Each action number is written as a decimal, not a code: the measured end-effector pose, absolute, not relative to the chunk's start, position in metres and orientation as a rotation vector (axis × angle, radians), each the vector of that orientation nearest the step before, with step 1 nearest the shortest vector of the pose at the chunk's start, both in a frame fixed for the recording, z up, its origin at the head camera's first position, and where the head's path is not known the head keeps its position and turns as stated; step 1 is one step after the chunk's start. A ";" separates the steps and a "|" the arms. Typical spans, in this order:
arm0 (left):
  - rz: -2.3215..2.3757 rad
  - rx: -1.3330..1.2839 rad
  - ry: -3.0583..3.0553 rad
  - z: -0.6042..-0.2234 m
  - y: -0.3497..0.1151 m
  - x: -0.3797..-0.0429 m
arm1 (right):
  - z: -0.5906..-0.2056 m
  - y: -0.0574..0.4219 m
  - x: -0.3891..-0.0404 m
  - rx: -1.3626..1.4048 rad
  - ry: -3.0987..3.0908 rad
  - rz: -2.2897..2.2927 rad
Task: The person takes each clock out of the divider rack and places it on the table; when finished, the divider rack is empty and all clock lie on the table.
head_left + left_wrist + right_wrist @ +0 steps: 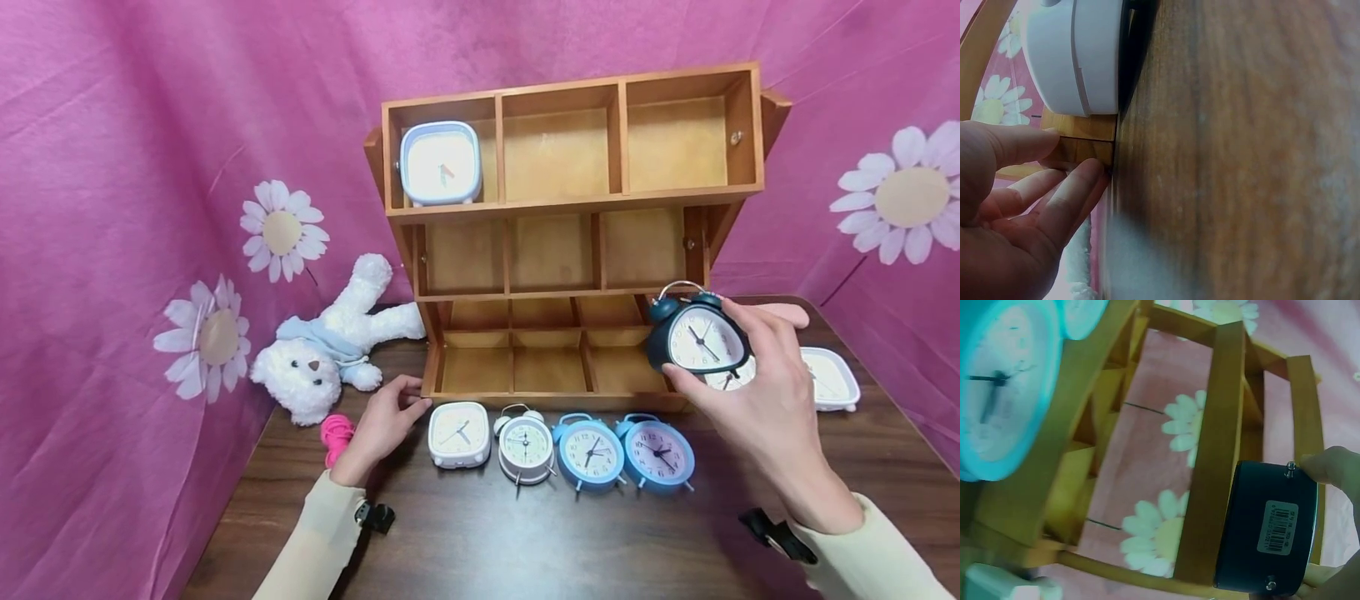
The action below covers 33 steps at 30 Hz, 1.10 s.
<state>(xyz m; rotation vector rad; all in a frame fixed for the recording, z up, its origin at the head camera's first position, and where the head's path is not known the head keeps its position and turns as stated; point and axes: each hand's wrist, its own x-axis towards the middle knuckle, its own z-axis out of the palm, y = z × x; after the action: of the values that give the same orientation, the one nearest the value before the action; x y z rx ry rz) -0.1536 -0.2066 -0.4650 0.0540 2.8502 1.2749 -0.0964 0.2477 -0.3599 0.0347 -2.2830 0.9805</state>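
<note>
My right hand (776,400) holds a dark triangular alarm clock (701,337) by its edges, thumb below and fingers on top. It is raised before the right end of the wooden shelf (540,398). A barcode label shows on the dark clock's (1257,531) underside in the right wrist view. My left hand (384,425) pinches the shelf's front left corner (1085,150) between thumb and fingers. Right beside those fingers stands a white square clock (460,435). A white twin-bell clock (526,448) and two blue round clocks (590,454) continue the row.
In the shelf's top left compartment sits a white-and-blue square clock (441,164). A white plush bear (330,342) lies left of the shelf, near pink yarn (337,435). Another white clock (831,379) lies at right, behind my right hand. Pink flowered cloth (202,100) hangs around the table.
</note>
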 end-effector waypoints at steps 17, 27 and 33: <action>1.334 0.170 2.877 -0.474 -0.212 -0.157 | -0.410 0.289 -0.064 -0.149 -2.508 0.887; 1.361 0.255 2.888 -0.496 -0.224 -0.169 | -0.435 0.312 -0.050 -0.114 -2.605 0.887; 1.354 0.256 2.894 -0.504 -0.227 -0.173 | -0.449 0.317 -0.044 -0.089 -2.623 0.868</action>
<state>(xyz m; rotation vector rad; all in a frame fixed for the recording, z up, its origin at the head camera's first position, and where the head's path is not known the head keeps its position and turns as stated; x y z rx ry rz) -0.1732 -0.2266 -0.5040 0.2559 2.8944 1.3541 -0.0436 0.3165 -0.4489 -0.0893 -2.6234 0.8676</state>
